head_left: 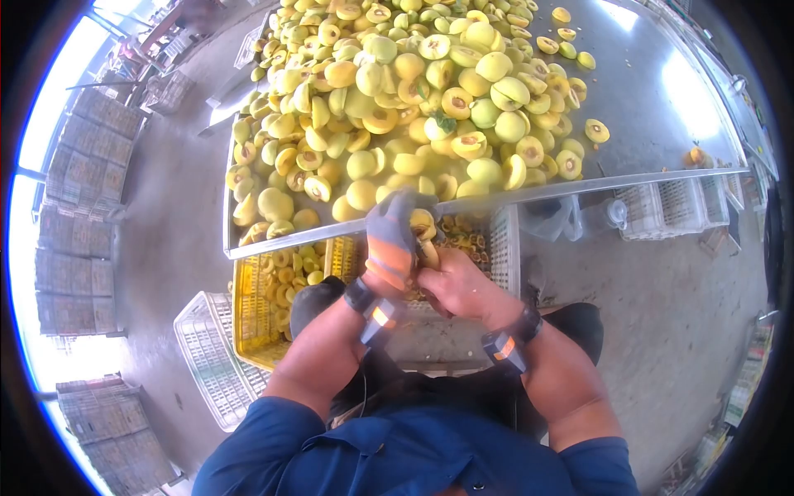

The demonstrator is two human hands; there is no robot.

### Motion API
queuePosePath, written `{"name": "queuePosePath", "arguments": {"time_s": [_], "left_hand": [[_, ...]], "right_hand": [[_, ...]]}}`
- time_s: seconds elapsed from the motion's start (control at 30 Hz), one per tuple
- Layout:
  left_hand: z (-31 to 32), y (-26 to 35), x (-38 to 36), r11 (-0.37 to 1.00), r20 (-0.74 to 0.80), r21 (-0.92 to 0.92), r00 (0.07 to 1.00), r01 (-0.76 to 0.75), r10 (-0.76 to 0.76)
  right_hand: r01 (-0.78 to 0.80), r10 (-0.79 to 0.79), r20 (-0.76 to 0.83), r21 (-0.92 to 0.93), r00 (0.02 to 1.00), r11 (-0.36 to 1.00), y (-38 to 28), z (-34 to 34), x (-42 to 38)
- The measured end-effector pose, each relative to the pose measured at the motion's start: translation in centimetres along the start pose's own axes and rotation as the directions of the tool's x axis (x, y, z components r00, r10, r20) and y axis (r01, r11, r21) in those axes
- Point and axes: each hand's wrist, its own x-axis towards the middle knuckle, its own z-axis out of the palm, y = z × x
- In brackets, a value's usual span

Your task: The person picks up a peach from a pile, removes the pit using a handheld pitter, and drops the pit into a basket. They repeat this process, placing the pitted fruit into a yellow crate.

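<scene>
My left hand (391,237), in a grey and orange glove, is closed around a yellow peach half (422,221) just below the table's front edge. My right hand (460,285), bare, is closed on a short hand tool (428,253). The tool's end meets the peach half; its exact shape is blurred and partly covered by the fingers. Beyond both hands, a large heap of cut yellow-green peaches (397,107) covers the metal table (637,107). Many halves show brown pits or hollows.
Left of my knees stands a yellow crate (252,314) holding peach halves, beside a white crate (207,355). Under my hands, a pale crate (504,248) holds brownish pits or scraps. White baskets (670,207) sit under the table at right. Stacked crates (78,273) line the left.
</scene>
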Motion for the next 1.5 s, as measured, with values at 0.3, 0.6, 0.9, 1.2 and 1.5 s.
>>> {"name": "queuePosePath", "arguments": {"time_s": [0.3, 0.6, 0.9, 1.2, 1.5], "left_hand": [[-1.6, 0.0, 0.4, 0.762, 0.242, -0.647, 0.955, 0.025, 0.173], [-6.3, 1.3, -1.0, 0.977, 0.079, -0.178, 0.988, -0.119, 0.135], [-13.0, -2.5, -5.8, 0.987, -0.156, 0.035, 0.976, 0.158, -0.151], [-7.7, -2.2, 1.7, 0.914, -0.079, 0.394, 0.994, 0.095, -0.07], [-1.1, -1.9, 10.7, 0.904, 0.39, 0.424, 0.892, 0.046, -0.228]], "right_hand": [[-0.328, 0.161, 0.348, 0.498, 0.924, 0.803, -1.7, 0.8, -2.9], [-0.177, 0.16, 0.204, 0.069, 0.966, 0.982, -1.9, -0.2, -5.8], [0.027, -0.046, -0.054, -0.311, 0.997, 0.95, -0.6, -0.8, -6.0], [0.061, -0.085, -0.045, -0.378, 0.995, 0.924, -0.7, -0.6, -5.1], [0.074, -0.12, -0.183, -0.235, 0.976, 0.969, -0.1, -1.8, -3.6]]}}
